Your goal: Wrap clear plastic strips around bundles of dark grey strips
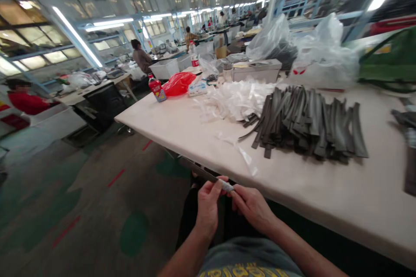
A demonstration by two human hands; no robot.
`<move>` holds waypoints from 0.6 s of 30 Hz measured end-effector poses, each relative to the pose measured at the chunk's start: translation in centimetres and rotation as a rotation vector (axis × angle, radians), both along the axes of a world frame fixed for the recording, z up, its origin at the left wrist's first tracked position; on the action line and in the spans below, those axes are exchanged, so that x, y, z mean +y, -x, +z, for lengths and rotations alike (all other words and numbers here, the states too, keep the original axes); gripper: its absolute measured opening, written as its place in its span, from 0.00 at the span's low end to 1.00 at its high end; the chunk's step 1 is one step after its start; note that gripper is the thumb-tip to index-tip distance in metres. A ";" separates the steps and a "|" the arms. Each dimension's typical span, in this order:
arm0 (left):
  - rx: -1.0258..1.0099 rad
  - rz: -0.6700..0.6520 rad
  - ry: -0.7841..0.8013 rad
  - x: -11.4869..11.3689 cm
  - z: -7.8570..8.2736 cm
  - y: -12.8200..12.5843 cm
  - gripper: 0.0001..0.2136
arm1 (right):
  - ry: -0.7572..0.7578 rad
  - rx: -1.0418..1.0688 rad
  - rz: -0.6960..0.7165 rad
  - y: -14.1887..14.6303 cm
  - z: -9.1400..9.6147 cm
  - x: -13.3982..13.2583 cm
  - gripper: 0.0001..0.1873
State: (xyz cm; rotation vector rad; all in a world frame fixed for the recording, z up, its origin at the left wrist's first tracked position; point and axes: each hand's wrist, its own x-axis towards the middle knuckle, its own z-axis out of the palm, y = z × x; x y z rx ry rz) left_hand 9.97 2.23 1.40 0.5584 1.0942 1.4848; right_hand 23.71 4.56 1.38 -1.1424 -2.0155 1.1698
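Just off the table's near edge, in front of my body, my left hand (208, 203) is closed in a pinch on a dark grey strip (206, 174). The strip runs up and left from my fingers. A pale, whitish-grey piece (226, 186) shows at its near end, between my two hands. My right hand (252, 207) is closed too, thumb and fingers pinching that near end. Exactly what lies under the right fingertips is hidden. On the table beyond lie a pile of dark grey strips (308, 123), a heap of white film scraps (238, 99) and a loose white scrap (247, 160).
On the pale table (188, 134) stand a red-labelled bottle (157, 88), a red plastic bag (180, 83), a tissue pack (197, 88) and a glass jar (228, 71). Clear bags (325, 56) and a green bag (390, 60) sit behind. Co-workers (140, 57) sit farther off.
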 end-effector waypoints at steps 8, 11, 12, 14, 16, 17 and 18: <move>-0.034 -0.125 0.313 -0.3 -3.6 2.0 0.22 | -0.154 -0.077 -0.507 -12.3 5.4 2.3 0.19; -0.087 -0.094 0.429 0.3 -6.1 3.9 0.22 | -0.249 -0.360 -0.871 -20.6 7.8 3.8 0.21; -0.106 -0.087 0.467 0.3 -6.7 4.5 0.21 | -0.263 -0.418 -0.951 -23.1 8.6 4.2 0.21; -0.140 -0.057 0.542 0.3 -7.8 5.3 0.16 | -0.330 -0.540 -1.117 -26.9 9.8 4.9 0.18; -0.167 -0.021 0.600 -0.2 -8.5 5.5 0.11 | -0.432 -0.637 -1.231 -28.9 10.4 5.4 0.20; -0.182 -0.008 0.621 -0.5 -8.7 5.3 0.10 | -0.471 -0.654 -1.243 -29.1 10.3 5.7 0.22; -0.196 -0.006 0.630 -0.9 -8.8 5.0 0.09 | -0.491 -0.646 -1.223 -28.9 9.9 5.9 0.23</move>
